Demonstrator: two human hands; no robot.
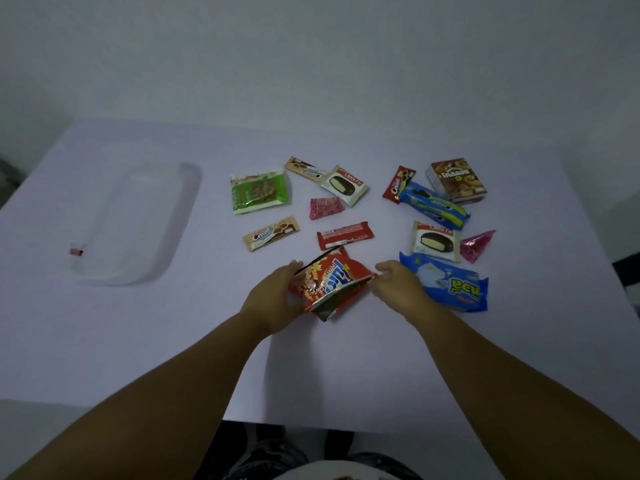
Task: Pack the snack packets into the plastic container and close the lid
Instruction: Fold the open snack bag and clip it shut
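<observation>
Two bare hands hold a red chip packet above a white table strewn with snacks.

The left hand [277,299] curls round the red chip packet [330,284] at its left edge; the right hand [394,284] pinches its right corner; the packet's long axis runs from far-left to near-right, tilted; the clear plastic container [138,220] lies well apart at the left, lengthwise away from the viewer; a blue packet [450,284] lies just beside the right hand.

We see the clear plastic container [131,223] lying far left, lid on. Colourful snack packets [346,209] lie scattered right of it; the red crinkled chip packet [330,282] sits nearest us.
</observation>
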